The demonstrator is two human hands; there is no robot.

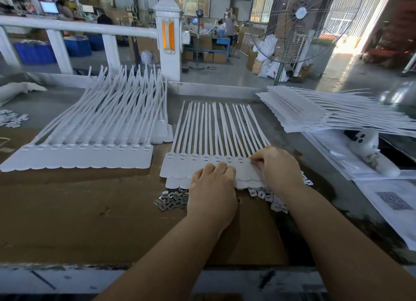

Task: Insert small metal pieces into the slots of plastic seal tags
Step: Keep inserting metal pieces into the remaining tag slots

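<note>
A strip of joined white plastic seal tags lies in the middle of the table, its tails fanning away from me. My left hand rests on the flat tag ends with curled fingers, pressing them down. My right hand sits at the strip's right end, fingertips pinched at a tag slot; whatever they pinch is hidden. A heap of small metal pieces lies just below the strip, left of my left hand. Small white plastic pieces lie under my right wrist.
A second tag strip lies at the left with a heap of tags behind it. A stack of tag strips sits at the right. Printed papers and a white bagged bundle are at the far right. Brown cardboard covers the table.
</note>
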